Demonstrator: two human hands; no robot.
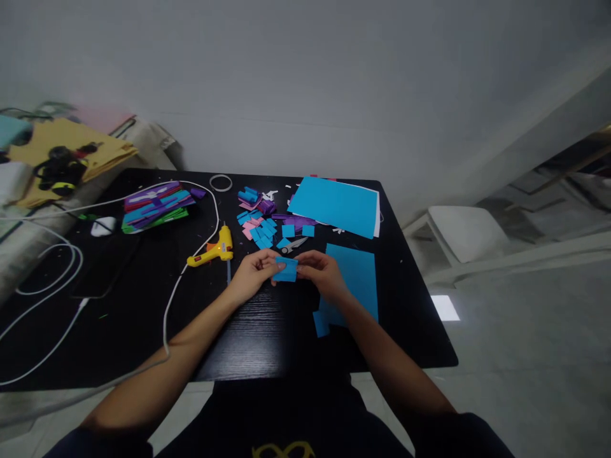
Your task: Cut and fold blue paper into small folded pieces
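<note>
Between my two hands is a small blue paper piece (pixel 286 270), held up just above the dark table. My left hand (pixel 255 272) pinches its left side, and my right hand (pixel 323 272) pinches its right side. Just beyond the fingers lie scissors (pixel 292 246), partly hidden. Several small blue and pink paper pieces (pixel 261 233) are heaped past my left hand. A large blue sheet (pixel 356 280) lies partly under my right forearm, with a small blue strip (pixel 321 324) at its lower left corner.
A yellow glue gun (pixel 214 248) lies left of my hands, its white cable crossing my left forearm. Stacked coloured paper strips (pixel 155 207), a roll of tape (pixel 220 183), a phone (pixel 105 267) and more blue sheets (pixel 338 205) are on the table (pixel 248 343). A white stool (pixel 472 232) stands to the right.
</note>
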